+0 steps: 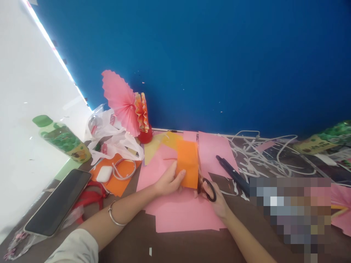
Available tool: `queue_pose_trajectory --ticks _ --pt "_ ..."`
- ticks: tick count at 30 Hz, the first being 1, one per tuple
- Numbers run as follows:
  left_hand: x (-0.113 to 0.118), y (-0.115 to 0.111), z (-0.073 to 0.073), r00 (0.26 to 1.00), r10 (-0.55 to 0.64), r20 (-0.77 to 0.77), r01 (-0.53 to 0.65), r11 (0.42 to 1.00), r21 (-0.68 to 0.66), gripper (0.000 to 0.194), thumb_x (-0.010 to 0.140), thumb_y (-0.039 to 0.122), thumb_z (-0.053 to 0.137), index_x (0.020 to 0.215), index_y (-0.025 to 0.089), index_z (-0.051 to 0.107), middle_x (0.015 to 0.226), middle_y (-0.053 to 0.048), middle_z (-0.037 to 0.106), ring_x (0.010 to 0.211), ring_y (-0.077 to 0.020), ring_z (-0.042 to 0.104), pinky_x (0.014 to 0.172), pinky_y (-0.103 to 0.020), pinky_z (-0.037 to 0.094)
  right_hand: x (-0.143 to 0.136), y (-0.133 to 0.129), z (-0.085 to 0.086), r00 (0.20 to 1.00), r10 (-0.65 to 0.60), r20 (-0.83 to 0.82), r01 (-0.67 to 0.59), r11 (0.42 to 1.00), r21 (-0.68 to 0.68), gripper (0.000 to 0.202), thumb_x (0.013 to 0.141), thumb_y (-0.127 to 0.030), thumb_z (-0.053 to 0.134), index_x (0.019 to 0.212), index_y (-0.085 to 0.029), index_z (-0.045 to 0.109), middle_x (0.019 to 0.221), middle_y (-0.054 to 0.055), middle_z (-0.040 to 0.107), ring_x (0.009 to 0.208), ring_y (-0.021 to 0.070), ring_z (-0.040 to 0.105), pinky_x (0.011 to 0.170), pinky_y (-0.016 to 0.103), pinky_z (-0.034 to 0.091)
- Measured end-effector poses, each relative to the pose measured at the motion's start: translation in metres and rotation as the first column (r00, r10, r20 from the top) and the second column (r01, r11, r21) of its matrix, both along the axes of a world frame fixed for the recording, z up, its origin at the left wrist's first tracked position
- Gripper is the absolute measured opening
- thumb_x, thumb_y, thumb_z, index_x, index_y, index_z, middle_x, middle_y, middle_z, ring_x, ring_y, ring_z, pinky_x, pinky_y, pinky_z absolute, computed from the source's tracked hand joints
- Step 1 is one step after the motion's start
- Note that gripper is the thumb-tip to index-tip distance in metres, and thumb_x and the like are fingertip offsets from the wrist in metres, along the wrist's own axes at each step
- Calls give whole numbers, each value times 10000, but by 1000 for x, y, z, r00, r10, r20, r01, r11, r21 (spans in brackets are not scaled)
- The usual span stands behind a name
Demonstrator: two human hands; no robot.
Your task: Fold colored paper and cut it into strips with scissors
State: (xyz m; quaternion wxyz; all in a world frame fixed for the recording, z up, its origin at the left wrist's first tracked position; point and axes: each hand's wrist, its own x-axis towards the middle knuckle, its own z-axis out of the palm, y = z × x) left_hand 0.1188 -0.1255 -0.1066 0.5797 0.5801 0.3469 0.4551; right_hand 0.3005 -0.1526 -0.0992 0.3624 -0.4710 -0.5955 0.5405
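Holding orange paper (pixel 188 164), scissors (pixel 212 189), bottle label (pixel 62 138) illegible

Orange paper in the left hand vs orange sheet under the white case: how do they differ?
Support: the orange paper is in the left hand; the orange sheet lies on the table.
Contact: the orange paper has the scissors, in the right hand, at its right edge; the orange sheet has the white case on it.
Tone: the orange paper looks lighter, the orange sheet deeper.
Shared: both orange.
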Motion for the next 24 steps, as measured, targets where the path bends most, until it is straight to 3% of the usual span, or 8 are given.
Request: queue_pose_trajectory --ticks 4,11,16,21,24 --pt "1 -1 1 1000 18 -1 -18 999 39 322 818 470 477 998 203 487 582 -5 546 513 -164 558 461 -281 456 -1 -1 -1 1000 -16 -2 16 1000 0 460 826 -576 380 665 -179 546 652 47 567 607 159 515 529 261 408" --pt "1 -1 1 999 -49 8 49 999 -13 335 817 464 481 1028 203 473 612 -20 565 545 -182 571 491 -302 465 -1 -2 -4 1000 -11 -12 11 1000 -11 410 857 -524 365 683 -186 517 695 40 562 652 157 515 610 269 420" --pt "1 0 1 998 -61 -17 61 998 5 354 832 475 448 1053 200 457 585 -11 555 512 -173 561 484 -297 462 -3 -2 -3 999 -23 -28 23 1000 -20 408 841 -540 389 705 -183 531 683 41 560 629 158 507 578 268 411" --pt "-1 1 5 995 -35 -90 45 993 113 353 856 451 421 1067 169 445 673 -33 585 662 -190 594 612 -319 489 -4 -3 -1 998 -33 -51 32 999 -18 443 822 -586 381 785 -182 559 677 36 573 629 171 531 650 303 437" --pt "-1 0 4 992 -73 -104 84 991 101 367 869 439 406 1093 149 420 701 -37 592 683 -185 596 656 -325 487 -4 -3 -2 998 -50 -42 49 998 -27 470 809 -607 383 830 -175 568 689 44 580 631 184 537 625 312 439"
